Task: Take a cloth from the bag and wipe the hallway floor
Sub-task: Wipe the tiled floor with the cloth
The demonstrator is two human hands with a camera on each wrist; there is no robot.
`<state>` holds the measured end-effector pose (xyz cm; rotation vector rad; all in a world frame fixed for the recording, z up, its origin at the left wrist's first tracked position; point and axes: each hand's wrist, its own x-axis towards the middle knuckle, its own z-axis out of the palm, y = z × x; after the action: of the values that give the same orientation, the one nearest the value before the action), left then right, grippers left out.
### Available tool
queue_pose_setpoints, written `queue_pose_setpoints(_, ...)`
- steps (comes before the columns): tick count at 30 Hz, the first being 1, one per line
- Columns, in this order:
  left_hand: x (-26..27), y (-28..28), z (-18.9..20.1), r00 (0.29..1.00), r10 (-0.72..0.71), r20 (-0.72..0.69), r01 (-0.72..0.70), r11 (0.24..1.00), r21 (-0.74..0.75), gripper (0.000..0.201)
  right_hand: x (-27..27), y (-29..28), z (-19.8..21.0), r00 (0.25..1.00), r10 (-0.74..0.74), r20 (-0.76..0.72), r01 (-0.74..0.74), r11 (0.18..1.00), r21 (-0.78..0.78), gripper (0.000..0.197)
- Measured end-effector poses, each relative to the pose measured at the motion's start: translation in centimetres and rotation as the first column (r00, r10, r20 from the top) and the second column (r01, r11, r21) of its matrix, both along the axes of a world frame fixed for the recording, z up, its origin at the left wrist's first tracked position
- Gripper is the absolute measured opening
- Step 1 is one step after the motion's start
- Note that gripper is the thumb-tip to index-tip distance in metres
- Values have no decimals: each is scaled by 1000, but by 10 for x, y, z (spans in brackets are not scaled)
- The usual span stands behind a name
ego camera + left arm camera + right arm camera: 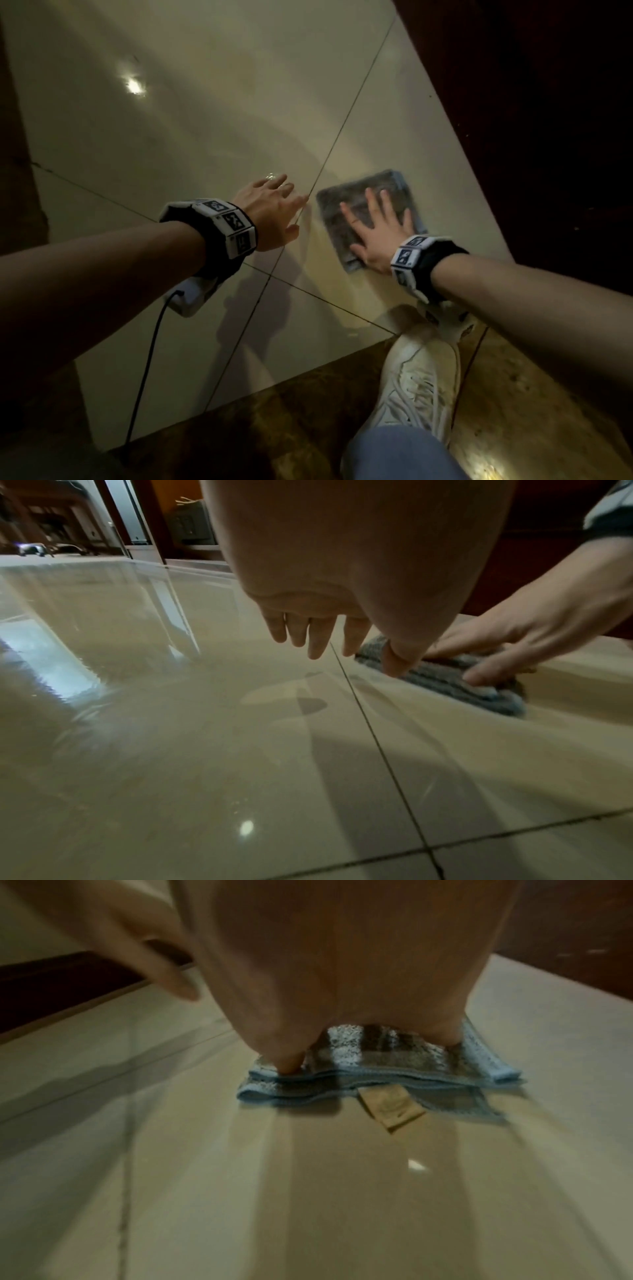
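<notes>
A folded grey-blue cloth (366,205) lies flat on the glossy beige tiled floor (205,137), just right of a grout line. My right hand (380,229) presses on it with spread, straight fingers. In the right wrist view the cloth (377,1064) shows blue edging and a tan label under my palm. My left hand (270,209) hovers just above the floor to the left of the cloth, fingers straight and relaxed, holding nothing. The left wrist view shows its fingers (315,637) above the tile, with the right hand (507,639) on the cloth (452,680) beyond. No bag shows in the head view.
A dark wooden wall or door (531,120) runs along the right of the tiles. My white sneaker (414,380) stands on a brown marbled strip (274,428) near the bottom. A doorway and furniture (103,528) show far off in the left wrist view.
</notes>
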<state>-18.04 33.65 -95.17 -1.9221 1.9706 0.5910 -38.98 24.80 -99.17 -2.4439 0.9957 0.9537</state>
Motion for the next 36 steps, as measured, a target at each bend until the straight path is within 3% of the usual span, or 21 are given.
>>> queue_pose_setpoints(2, 3, 1, 1, 1000, 13, 8, -13, 1000, -13, 65, 19, 24, 5, 980, 198, -2, -198, 980, 7, 77)
queue_pose_setpoints(5, 5, 5, -2, 1000, 13, 27, -12, 1000, -14, 63, 44, 68, 9, 874, 484, 54, -487, 871, 63, 68)
queue_pose_setpoints(8, 8, 9, -5, 999, 11, 33, -11, 1000, -11, 62, 49, 76, 3, 803, 589, 90, -594, 804, 36, 68)
queue_pose_setpoints(11, 8, 10, -2, 999, -4, 41, 5, 999, -37, 63, 35, 40, -5, 883, 465, 64, -467, 884, 12, 73)
queue_pose_setpoints(14, 13, 15, 3, 999, 9, 35, -9, 1000, 0, 65, 4, -20, -4, 994, 113, 10, -112, 993, -46, 82)
queue_pose_setpoints(17, 22, 24, 8, 999, 9, 41, -8, 1000, -16, 65, -26, -69, 5, 981, -167, -95, 162, 985, -52, 84)
queue_pose_setpoints(22, 39, 38, 23, 996, 52, 79, -50, 998, -32, 64, 4, -37, 5, 943, -321, -89, 315, 946, -75, 87)
queue_pose_setpoints(24, 45, 45, 27, 993, 69, 97, -67, 997, -24, 63, 27, -11, 3, 976, -208, -66, 206, 978, -23, 85)
queue_pose_setpoints(27, 52, 55, 27, 989, 101, 108, -99, 995, -23, 61, 59, 28, 4, 987, 159, -18, -159, 987, 28, 84)
queue_pose_setpoints(29, 57, 61, 27, 986, 108, 124, -106, 994, -24, 61, 76, 64, 5, 911, 411, 35, -412, 911, 24, 80)
queue_pose_setpoints(32, 64, 67, 28, 983, 115, 146, -115, 993, -9, 61, 88, 130, 4, 667, 740, 87, -744, 668, 23, 75)
queue_pose_setpoints(34, 70, 70, 28, 979, 127, 159, -130, 991, 9, 63, 92, 150, -3, 595, 798, 93, -803, 587, 101, 72)
queue_pose_setpoints(36, 76, 72, 26, 976, 147, 163, -154, 988, 29, 63, 101, 142, -8, 587, 805, 85, -808, 577, 120, 77)
